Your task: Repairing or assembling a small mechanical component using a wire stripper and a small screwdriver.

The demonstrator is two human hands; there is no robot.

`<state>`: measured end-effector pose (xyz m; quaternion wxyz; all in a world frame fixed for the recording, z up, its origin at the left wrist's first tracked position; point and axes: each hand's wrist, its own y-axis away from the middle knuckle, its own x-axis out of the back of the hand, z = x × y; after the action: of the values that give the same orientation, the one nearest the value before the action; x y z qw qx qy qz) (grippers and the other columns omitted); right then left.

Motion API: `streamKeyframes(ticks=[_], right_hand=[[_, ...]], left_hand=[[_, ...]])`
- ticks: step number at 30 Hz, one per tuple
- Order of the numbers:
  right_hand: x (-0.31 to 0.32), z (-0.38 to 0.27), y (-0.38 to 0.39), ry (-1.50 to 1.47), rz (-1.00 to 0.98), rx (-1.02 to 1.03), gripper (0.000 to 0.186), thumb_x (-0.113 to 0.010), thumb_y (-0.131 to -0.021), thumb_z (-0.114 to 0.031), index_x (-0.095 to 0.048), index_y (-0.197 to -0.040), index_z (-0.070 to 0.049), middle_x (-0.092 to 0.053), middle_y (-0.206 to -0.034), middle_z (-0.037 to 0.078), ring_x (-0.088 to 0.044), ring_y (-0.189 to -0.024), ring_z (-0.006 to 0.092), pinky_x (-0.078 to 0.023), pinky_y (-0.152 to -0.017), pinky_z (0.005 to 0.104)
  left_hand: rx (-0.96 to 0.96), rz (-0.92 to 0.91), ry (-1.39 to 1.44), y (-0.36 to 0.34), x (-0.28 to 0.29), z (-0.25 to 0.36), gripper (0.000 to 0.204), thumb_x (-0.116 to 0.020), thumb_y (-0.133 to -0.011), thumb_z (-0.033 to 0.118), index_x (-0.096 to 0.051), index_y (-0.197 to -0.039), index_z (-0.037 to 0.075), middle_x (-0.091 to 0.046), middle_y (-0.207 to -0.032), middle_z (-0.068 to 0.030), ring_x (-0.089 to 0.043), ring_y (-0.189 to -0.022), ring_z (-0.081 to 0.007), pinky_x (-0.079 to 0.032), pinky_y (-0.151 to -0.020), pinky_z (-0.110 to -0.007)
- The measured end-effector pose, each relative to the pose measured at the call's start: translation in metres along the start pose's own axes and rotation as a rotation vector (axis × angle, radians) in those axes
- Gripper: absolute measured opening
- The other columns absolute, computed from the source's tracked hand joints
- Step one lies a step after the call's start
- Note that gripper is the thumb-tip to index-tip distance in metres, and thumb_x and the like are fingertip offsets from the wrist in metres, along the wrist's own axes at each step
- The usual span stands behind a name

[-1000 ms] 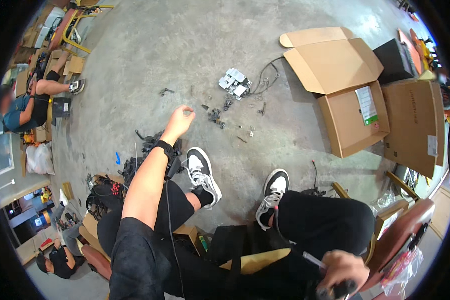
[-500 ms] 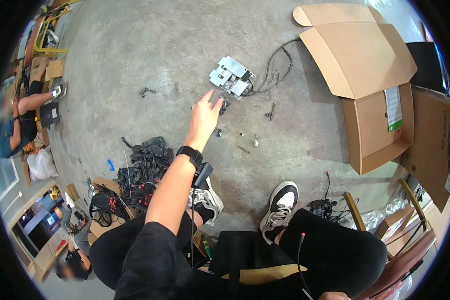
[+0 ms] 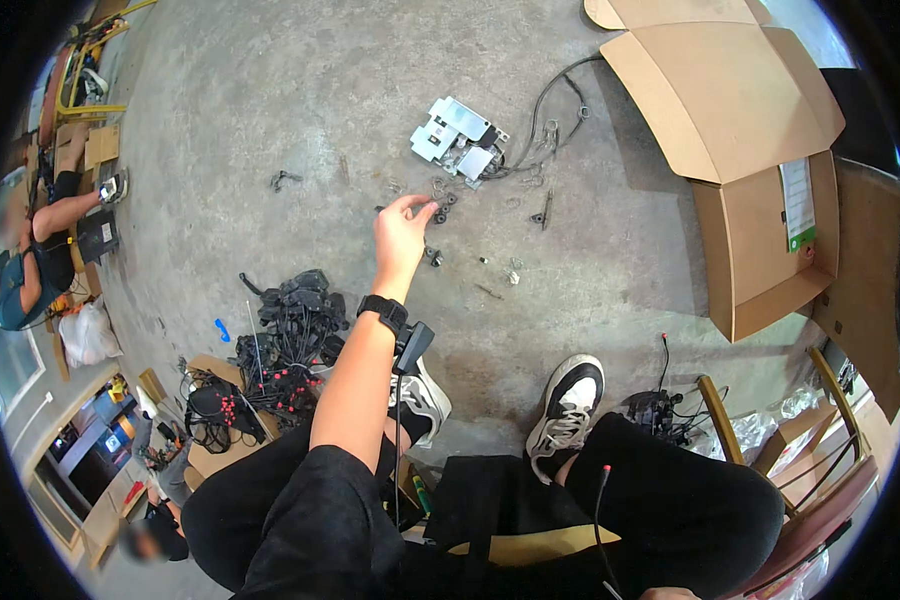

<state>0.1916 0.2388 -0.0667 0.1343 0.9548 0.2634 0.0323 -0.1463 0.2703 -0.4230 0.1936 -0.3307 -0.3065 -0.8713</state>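
Note:
My left hand (image 3: pixel 402 240) reaches out over the concrete floor, a black strap and a small device on its wrist. Its thumb and fingers curl together in a pinch beside a cluster of small black parts (image 3: pixel 444 212); what lies between the fingertips is too small to make out. Just beyond sits a silver metal assembly (image 3: pixel 460 138) with a black cable (image 3: pixel 542 105) running off to the right. Loose clips and small metal pieces lie around it. Of my right hand (image 3: pixel 667 593) only a sliver shows at the lower edge, fingers hidden, near a thin black cable (image 3: pixel 599 510).
An open cardboard box (image 3: pixel 725 110) stands at the right. A heap of black cables and parts (image 3: pixel 295 320) lies left of my shoes, with a small blue piece (image 3: pixel 222 330) beside it. Yellow-framed chair legs (image 3: pixel 720 418) rise at the right; other people sit at the far left.
My left hand has drawn slightly back, and its spread fingers have curled together near the small black parts. The view has shifted a little.

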Motion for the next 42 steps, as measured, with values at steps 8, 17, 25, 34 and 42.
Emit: streamKeyframes(ticks=[8,17,25,34,42], right_hand=[[0.0,0.003,0.002,-0.045,-0.037,0.005,0.023,-0.068,-0.059,-0.015,-0.057,-0.066,0.004,-0.045,-0.05,0.006,-0.042,-0.039,0.0156,-0.029,-0.037,0.0267],[0.005,0.003,0.006,-0.062,-0.046,-0.041,0.021,-0.069,-0.061,-0.015,-0.058,-0.067,0.003,-0.049,-0.054,0.007,-0.045,-0.041,0.0166,-0.031,-0.038,0.0277],[0.023,0.016,0.025,-0.216,-0.33,0.039,0.04,-0.062,-0.083,-0.027,-0.058,-0.089,0.012,-0.051,-0.068,0.013,-0.047,-0.052,0.0238,-0.034,-0.047,0.0351],[0.022,0.011,0.018,-0.185,-0.241,0.04,0.038,-0.059,-0.084,-0.025,-0.058,-0.089,0.013,-0.05,-0.068,0.013,-0.047,-0.053,0.0241,-0.035,-0.047,0.0345],[0.024,0.015,0.023,-0.209,-0.324,0.043,0.034,-0.058,-0.084,-0.021,-0.058,-0.089,0.013,-0.049,-0.068,0.013,-0.048,-0.053,0.0246,-0.036,-0.048,0.0345]], left_hand=[[-0.031,0.058,-0.068,0.006,-0.003,0.009,0.028,-0.073,-0.078,0.019,-0.066,-0.099,0.001,-0.036,-0.05,-0.0065,-0.03,-0.048,-0.0132,-0.03,-0.046,-0.031],[-0.117,0.078,-0.028,0.006,-0.009,0.002,0.029,-0.069,-0.081,0.019,-0.065,-0.105,0.003,-0.038,-0.052,0.0014,-0.029,-0.045,-0.0065,-0.026,-0.043,-0.027],[0.405,-0.313,1.421,0.008,0.032,0.0,0.024,-0.039,-0.083,0.031,-0.046,-0.077,0.009,-0.02,-0.053,0.004,-0.016,-0.041,-0.0077,-0.013,-0.039,-0.026],[0.369,-0.437,1.36,0.009,0.027,0.013,0.024,-0.04,-0.094,0.026,-0.05,-0.083,0.008,-0.025,-0.056,0.0037,-0.018,-0.043,-0.0062,-0.016,-0.04,-0.024],[0.05,-0.161,0.642,0.005,-0.005,0.005,0.025,-0.054,-0.093,0.022,-0.056,-0.098,-0.002,-0.052,-0.063,-0.001,-0.045,-0.049,-0.0095,-0.035,-0.046,-0.026]])
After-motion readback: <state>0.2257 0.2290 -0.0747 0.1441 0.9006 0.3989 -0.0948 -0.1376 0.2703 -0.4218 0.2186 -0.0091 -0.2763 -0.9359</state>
